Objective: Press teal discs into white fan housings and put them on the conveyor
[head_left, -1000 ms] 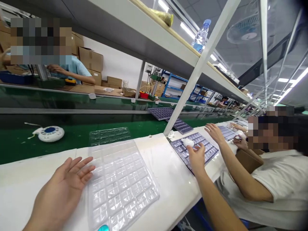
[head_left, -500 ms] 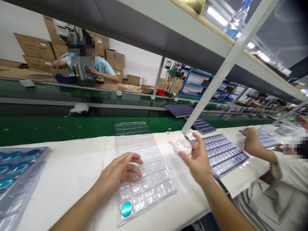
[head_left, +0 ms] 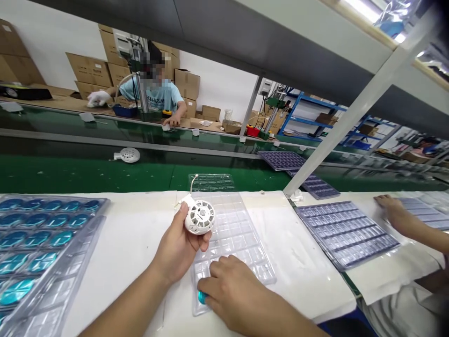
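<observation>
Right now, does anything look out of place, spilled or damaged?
Nothing looks spilled or broken. A crumpled white scrap lies by the foot of the post, seemingly stray litter, and pale specks dot the green belt. The white part in the left hand looks intact where visible.

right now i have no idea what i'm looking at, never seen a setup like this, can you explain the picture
No robot here: these are a person's own two bare hands, seen by a camera worn on the head, looking forward and down. The left hand holds a round white device with a slotted face. The right hand has its fingers at a teal disc in the near left corner of a clear tray; whether they grip it is hard to tell. The tray lies on a white-covered bench. To the left is a tray of teal discs, to the right a darker tray. Beyond, another white device rests on a green surface.
</observation>
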Tool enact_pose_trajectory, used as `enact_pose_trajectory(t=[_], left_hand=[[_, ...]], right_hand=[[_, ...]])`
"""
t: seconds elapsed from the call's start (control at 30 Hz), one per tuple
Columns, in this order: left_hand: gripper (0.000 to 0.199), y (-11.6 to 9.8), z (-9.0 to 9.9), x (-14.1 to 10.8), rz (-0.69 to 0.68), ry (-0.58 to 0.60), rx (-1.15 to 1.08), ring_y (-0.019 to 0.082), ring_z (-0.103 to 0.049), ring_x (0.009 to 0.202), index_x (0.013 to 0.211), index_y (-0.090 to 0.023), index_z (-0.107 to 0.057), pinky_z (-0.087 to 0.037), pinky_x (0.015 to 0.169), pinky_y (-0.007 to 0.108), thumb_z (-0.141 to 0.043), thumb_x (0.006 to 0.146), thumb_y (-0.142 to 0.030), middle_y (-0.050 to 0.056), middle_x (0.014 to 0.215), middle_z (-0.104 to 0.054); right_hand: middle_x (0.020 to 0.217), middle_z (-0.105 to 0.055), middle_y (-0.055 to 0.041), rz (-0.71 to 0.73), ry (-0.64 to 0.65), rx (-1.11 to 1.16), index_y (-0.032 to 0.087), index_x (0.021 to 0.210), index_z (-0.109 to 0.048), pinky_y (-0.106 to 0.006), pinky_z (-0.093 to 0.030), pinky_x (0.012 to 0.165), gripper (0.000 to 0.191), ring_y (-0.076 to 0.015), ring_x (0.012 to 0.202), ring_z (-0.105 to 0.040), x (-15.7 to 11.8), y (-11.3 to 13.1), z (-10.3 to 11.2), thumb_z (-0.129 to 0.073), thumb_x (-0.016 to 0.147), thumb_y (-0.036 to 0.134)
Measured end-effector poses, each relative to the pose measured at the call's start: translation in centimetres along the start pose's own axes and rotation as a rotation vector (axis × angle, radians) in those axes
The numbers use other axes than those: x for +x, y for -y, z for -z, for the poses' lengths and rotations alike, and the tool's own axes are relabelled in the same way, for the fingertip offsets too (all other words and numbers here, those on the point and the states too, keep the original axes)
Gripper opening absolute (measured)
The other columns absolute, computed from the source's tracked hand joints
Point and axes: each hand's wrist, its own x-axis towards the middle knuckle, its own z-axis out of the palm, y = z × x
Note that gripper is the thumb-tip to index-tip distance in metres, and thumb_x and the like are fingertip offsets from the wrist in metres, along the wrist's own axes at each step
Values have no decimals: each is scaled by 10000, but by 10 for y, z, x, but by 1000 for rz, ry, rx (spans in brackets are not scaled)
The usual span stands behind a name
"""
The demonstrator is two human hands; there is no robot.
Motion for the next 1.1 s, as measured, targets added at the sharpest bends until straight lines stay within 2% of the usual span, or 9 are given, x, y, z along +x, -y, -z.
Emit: enact_pose_trajectory(t=[0.13, 0.23, 0.3, 0.4, 0.47, 0.67, 0.83, 1.1], left_hand=[[456, 1, -2, -3, -1, 17, 31, 118, -488, 457, 1061, -156, -587, -390, 411, 201, -450, 936, -573, 14, 602, -598], [454, 2, -3, -5, -45, 6, 77, 126, -524, 476, 1189, -193, -542, -379, 402, 193, -485, 926, -558, 2, 645, -608], [460, 3, -3, -5, -68, -1, 113, 127, -535, 477, 1211, -216, -527, -388, 406, 195, -515, 909, -562, -4, 660, -614], [480, 7, -4, -6, -75, 0, 167, 132, -538, 493, 1188, -215, -551, -404, 417, 201, -574, 872, -575, 0, 662, -616], [485, 9, -5, -7, -76, -4, 197, 139, -545, 526, 1190, -218, -563, -402, 417, 197, -598, 859, -570, 2, 680, -614], [520, 13, -8, -12, -70, 11, 256, 134, -507, 528, 1229, -211, -566, -405, 432, 211, -600, 859, -574, -8, 673, -585], [514, 14, -7, -11, -63, 18, 280, 148, -520, 551, 1215, -227, -583, -395, 431, 210, -606, 851, -588, -23, 642, -557], [512, 13, -4, -12, -67, 27, 327, 144, -509, 539, 1203, -222, -606, -387, 434, 206, -591, 855, -597, -11, 646, -568]], right_hand=[[881, -686, -68, 11, 77, -18, 186, 890, -613, -339, -453, 719, 74, -236, 802, -618, 11, 0, 3, -617, 876, 258], [826, -685, -31, 19, 105, 183, 194, 854, -568, -286, -419, 649, 88, -190, 711, -598, 6, -5, 19, -641, 857, 243], [760, -636, 17, -55, -16, 454, 219, 841, -536, -254, -383, 603, 110, -152, 651, -553, -2, -9, 31, -637, 873, 249], [667, -531, 55, -229, -330, 889, 235, 845, -490, -229, -354, 549, 138, -120, 577, -472, -12, -13, 47, -602, 915, 277], [629, -524, 64, -292, -456, 1028, 238, 850, -478, -226, -349, 526, 142, -115, 547, -461, -11, -13, 52, -594, 923, 275], [621, -612, 65, -326, -495, 962, 238, 855, -501, -225, -387, 546, 101, -118, 555, -543, 7, -11, 52, -580, 900, 194], [592, -591, 70, -362, -489, 898, 240, 860, -499, -224, -371, 523, 87, -117, 527, -514, 8, -12, 52, -572, 902, 219], [578, -604, 69, -431, -464, 958, 237, 836, -483, -231, -386, 523, 106, -114, 499, -510, 9, -12, 53, -580, 878, 233]])
